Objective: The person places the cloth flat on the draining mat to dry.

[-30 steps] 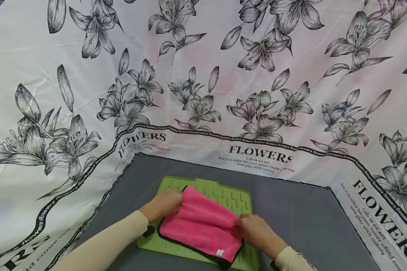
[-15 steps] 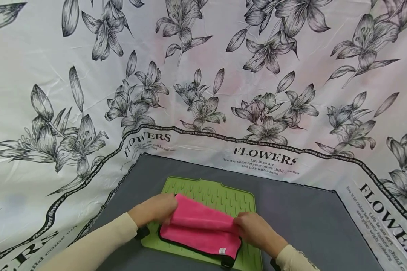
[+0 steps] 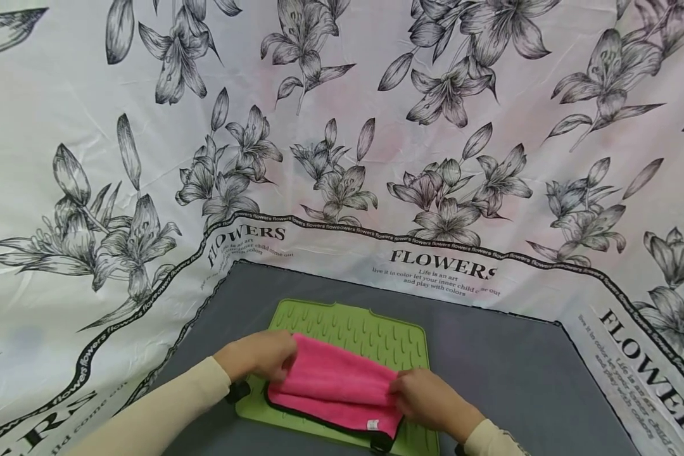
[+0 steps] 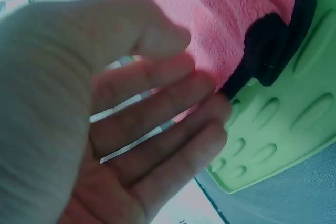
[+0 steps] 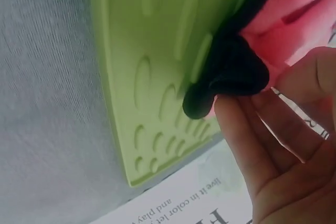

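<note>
Flower-printed fabric [image 3: 342, 177] is rising behind a green mat [image 3: 350, 320]. Over that mat, a black-edged pink cloth [image 3: 339, 377] is spanning between two hands: the left hand [image 3: 262, 354] is pinching it, thumb against fingers, above the mat's left side; the right hand [image 3: 433, 398] is pinching likewise above the mat's right side.

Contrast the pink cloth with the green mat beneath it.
The cloth is pink with a dark border; the mat is all green. The left hand and right hand hold the cloth, which is creased; the mat lies flat on the grey table. The cloth looks fuzzy; the mat bears long ovals. Both are textured.
</note>
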`<act>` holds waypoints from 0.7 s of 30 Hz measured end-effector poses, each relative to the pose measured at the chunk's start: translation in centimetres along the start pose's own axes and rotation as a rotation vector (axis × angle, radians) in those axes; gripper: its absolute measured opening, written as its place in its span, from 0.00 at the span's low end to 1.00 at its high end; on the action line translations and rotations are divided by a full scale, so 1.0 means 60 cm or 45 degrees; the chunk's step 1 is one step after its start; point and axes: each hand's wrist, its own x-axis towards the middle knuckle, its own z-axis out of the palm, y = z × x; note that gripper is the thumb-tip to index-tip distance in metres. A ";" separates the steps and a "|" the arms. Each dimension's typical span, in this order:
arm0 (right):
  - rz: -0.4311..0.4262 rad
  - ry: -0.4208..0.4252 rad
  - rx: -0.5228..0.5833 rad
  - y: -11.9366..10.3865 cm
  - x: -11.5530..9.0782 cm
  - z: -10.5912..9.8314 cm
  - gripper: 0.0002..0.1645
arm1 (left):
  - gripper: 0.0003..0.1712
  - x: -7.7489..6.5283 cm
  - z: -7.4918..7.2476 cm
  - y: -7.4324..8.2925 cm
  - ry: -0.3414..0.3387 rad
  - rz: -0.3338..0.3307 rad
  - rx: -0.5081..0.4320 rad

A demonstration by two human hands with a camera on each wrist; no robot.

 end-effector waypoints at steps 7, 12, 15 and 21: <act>0.056 0.115 -0.139 0.014 0.009 -0.008 0.12 | 0.10 0.009 0.002 -0.013 0.162 -0.081 0.122; 0.156 0.126 -0.130 0.022 0.014 0.000 0.10 | 0.07 0.025 0.017 -0.024 0.274 -0.098 0.184; 0.210 0.124 -0.127 0.027 0.017 0.015 0.12 | 0.05 0.036 0.035 -0.033 0.328 -0.121 0.199; 0.179 0.124 -0.117 0.037 0.019 0.043 0.13 | 0.16 0.046 0.079 -0.044 0.363 -0.153 0.108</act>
